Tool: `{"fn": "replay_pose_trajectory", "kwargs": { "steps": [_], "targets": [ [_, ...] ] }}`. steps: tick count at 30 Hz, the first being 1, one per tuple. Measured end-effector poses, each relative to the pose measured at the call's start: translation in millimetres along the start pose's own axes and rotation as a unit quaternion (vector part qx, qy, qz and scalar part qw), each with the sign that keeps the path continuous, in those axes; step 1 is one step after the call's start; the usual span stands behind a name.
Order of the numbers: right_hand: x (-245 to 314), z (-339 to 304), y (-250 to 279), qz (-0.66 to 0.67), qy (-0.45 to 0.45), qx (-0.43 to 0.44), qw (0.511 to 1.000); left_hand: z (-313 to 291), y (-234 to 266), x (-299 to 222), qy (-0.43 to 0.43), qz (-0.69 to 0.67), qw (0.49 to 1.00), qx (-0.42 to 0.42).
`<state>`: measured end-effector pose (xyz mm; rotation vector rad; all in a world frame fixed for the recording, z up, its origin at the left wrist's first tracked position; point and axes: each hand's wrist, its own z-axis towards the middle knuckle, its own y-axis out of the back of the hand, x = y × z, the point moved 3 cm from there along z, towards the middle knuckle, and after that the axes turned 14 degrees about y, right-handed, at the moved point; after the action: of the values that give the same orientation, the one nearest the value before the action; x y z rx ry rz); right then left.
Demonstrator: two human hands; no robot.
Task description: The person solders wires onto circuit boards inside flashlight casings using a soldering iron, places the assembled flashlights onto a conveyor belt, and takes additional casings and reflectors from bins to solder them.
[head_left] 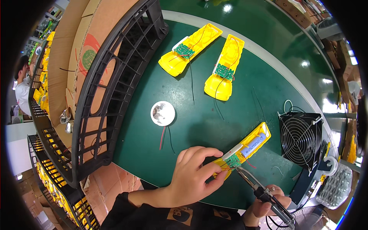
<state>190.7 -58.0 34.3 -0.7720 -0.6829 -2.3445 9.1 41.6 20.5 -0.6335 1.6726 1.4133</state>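
Note:
My left hand (196, 172) grips the near end of a yellow plastic housing (264, 132), fingers closed around it. Inside that housing sit a green circuit board (232, 161) and a blue cylindrical battery cell (253, 145), with thin red wires beside them. My right hand (270, 203) is wrapped round a soldering iron (251, 180). The iron's tip is at the board's edge, close to my left fingertips; whether it touches cannot be told. Left of centre lies a round white lamp head (162, 113) with a reflective middle and a red and a black wire.
Two more yellow housings (178, 63) (218, 86) with boards and wires lie farther off on the green table (184, 130). A black fan (301, 140) stands at right. Black plastic crates (115, 84) and cardboard rise at left, yellow parts inside some. A person (23, 90) is at far left.

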Motion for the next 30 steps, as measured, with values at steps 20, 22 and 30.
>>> {"fn": "replay_pose_trajectory", "kwargs": {
  "steps": [20,22,30],
  "targets": [
    [-1.2,-3.7,-0.8,-0.007,-0.063,0.032,0.997,2.4,0.1,1.9,-0.001,-0.009,1.0,0.009],
    [-2.2,-4.4,-0.1,-0.005,-0.063,0.037,0.997,2.2,0.2,1.7,0.002,-0.009,1.0,0.01],
    [-1.8,-5.1,1.7,-0.04,-0.022,0.01,0.999,2.0,-0.7,2.2,0.007,-0.007,1.0,0.003]
  ]
}}
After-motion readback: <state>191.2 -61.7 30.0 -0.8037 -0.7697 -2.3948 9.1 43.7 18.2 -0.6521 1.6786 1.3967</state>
